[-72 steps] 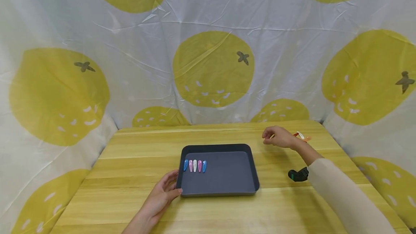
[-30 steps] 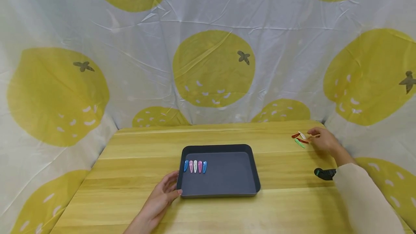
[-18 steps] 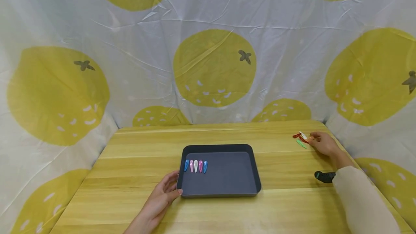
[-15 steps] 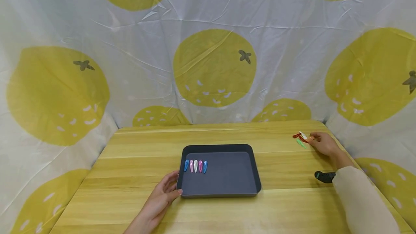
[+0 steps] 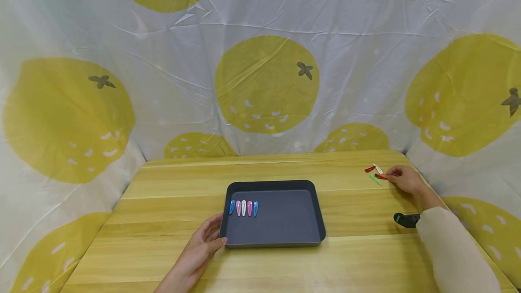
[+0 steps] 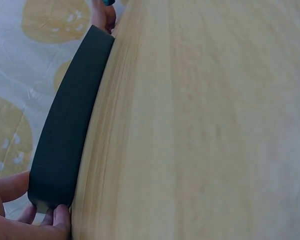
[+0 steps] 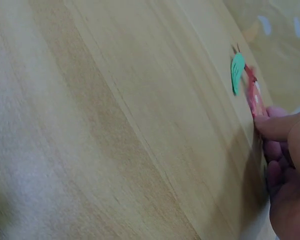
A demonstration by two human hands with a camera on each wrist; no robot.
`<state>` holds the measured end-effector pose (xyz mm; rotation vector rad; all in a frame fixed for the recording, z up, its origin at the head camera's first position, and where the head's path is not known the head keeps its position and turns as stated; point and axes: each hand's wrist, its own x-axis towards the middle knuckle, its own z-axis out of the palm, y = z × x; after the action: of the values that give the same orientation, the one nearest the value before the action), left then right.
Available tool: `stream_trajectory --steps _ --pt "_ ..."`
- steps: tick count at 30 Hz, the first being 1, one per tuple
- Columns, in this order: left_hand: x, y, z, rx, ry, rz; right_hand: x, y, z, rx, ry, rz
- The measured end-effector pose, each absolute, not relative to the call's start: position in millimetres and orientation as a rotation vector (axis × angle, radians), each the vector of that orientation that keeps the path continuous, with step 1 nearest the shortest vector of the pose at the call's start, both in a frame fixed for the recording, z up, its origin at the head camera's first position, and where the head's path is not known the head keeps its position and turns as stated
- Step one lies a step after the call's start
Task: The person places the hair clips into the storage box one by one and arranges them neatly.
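Observation:
My left hand [image 5: 197, 250] grips the dark grey tray [image 5: 285, 243] at its near left corner; in the left wrist view the thumb and fingers pinch that tray's end [image 6: 50, 192]. Inside, along the tray's left side, several snap hair clips [image 5: 243, 208] stand in a row: blue, pink, white, pink, blue. Far right on the table, my right hand [image 5: 407, 181] pinches a reddish-orange hair clip [image 7: 256, 100] between thumb and fingers. Close by lie a green clip [image 5: 376, 179], a white clip [image 5: 377, 168] and a red clip [image 5: 370, 169].
The wooden table [image 5: 163, 220] backs onto a hanging cloth [image 5: 358, 76] printed with yellow lemons, which also rises at both sides. A black device [image 5: 406, 220] sits at my right wrist, by the beige sleeve [image 5: 456, 248].
My right hand has moved right from beyond the tray's far right corner to the loose clips, where its fingertips have closed on a reddish-orange one. The left hand and tray stay put.

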<state>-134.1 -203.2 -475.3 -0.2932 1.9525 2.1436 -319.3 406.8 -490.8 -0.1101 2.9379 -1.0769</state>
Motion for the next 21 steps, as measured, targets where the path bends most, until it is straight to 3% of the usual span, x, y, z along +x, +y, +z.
stream_trajectory --steps 21 --pt "-133.3 -205.3 -475.9 -0.262 1.936 2.151 -315.8 402.8 -464.2 -0.240 2.805 -1.145"
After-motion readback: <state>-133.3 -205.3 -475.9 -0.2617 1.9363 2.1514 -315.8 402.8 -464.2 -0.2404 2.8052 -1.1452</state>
